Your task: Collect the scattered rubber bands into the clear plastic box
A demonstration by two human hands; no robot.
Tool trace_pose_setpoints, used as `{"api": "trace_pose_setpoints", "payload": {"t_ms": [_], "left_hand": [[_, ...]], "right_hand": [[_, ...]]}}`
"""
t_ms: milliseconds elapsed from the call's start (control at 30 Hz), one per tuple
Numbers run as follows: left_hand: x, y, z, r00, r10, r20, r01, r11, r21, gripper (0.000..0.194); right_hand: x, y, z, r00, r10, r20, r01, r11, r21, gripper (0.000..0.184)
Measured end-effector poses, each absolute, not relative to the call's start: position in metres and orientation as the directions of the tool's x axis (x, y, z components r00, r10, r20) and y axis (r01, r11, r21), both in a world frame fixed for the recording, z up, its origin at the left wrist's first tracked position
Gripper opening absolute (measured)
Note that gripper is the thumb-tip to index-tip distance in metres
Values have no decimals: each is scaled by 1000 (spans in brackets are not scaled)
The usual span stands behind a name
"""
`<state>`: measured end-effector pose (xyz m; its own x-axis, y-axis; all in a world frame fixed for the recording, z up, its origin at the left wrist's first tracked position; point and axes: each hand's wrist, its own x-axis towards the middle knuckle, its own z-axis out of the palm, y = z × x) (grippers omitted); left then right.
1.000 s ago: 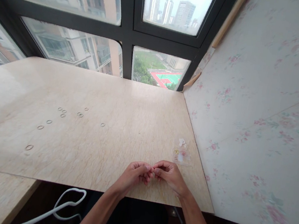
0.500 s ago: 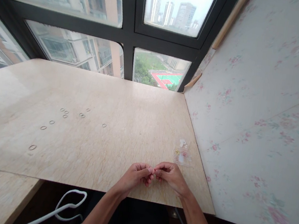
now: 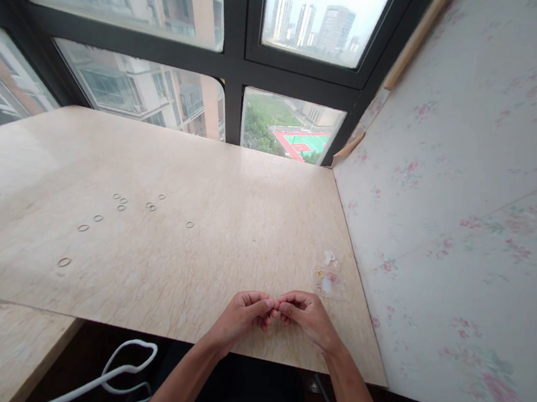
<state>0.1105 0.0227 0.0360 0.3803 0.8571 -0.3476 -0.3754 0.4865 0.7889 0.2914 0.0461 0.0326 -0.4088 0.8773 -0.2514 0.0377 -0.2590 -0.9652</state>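
Near the front edge of the stone counter [image 3: 250, 192], my left hand [image 3: 250, 311] and my right hand [image 3: 303, 314] meet with their fingertips together. Both are closed in a pinch, thumb against forefinger. Whatever sits between the fingertips is too small to make out. Just beyond my right hand lies a small clear plastic bag [image 3: 329, 283], with yellow and reddish bits showing in it. A small white piece [image 3: 329, 258] rests at its far end.
Several thin rings lie scattered on the left of the counter, among them a larger ring [image 3: 64, 262] and a lone ring [image 3: 190, 224]. A flowered wall [image 3: 444, 217] bounds the right side, and dark window frames [image 3: 169, 54] the back. A white cable [image 3: 127, 370] loops below the front edge.
The view has shifted slightly, so the rings appear a little further right. Both hands keep almost the same pinching pose at the same spot.
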Motion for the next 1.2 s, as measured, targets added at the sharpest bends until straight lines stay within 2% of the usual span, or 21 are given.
{"api": "trace_pose_setpoints", "payload": {"t_ms": [300,933,1200], "left_hand": [[109,25,39,418,826,-377,-323,523,789,27],[108,25,39,471,799,-375,-326,552,768,27],[107,25,35,437,821,-368,-397,543,740,25]], "right_hand": [[293,46,31,-410,873,-263,32,-274,-961,24],[293,50,26,-430,862,-269,45,-277,-960,25],[293,50,30,-422,859,-291,55,-296,-954,24]]}}
